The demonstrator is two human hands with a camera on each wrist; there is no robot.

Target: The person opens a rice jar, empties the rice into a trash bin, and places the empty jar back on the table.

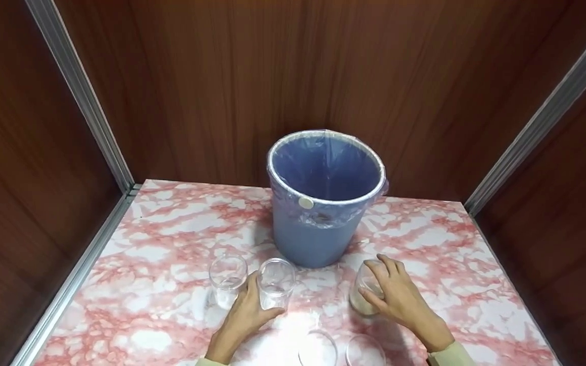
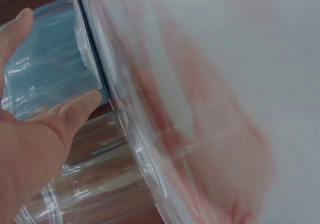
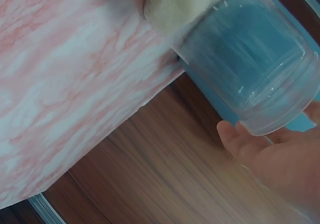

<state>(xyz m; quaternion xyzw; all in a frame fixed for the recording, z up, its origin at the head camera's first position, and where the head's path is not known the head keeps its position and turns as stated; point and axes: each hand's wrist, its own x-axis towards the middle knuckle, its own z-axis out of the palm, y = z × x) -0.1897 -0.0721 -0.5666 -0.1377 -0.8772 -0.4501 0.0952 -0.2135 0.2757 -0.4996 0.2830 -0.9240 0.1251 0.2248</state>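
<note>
Left hand (image 1: 246,311): thumb and fingers curved round clear cylindrical plastic jar (image 1: 276,283), front-centre of tabletop (image 1: 135,284); second clear cylindrical jar (image 1: 228,279) just beside, toward left edge. Right hand (image 1: 400,297): fingers grasping clear round jar with beige contents (image 1: 358,301), front-right; grip force: can't tell. Handling judgement: light, even pressure on smooth, slick-looking walls; hold filled jar level. Blue tapered bin (image 1: 309,244), crinkly film liner, near back edge. Two thin transparent discs (image 1: 318,349), front edge.
</note>
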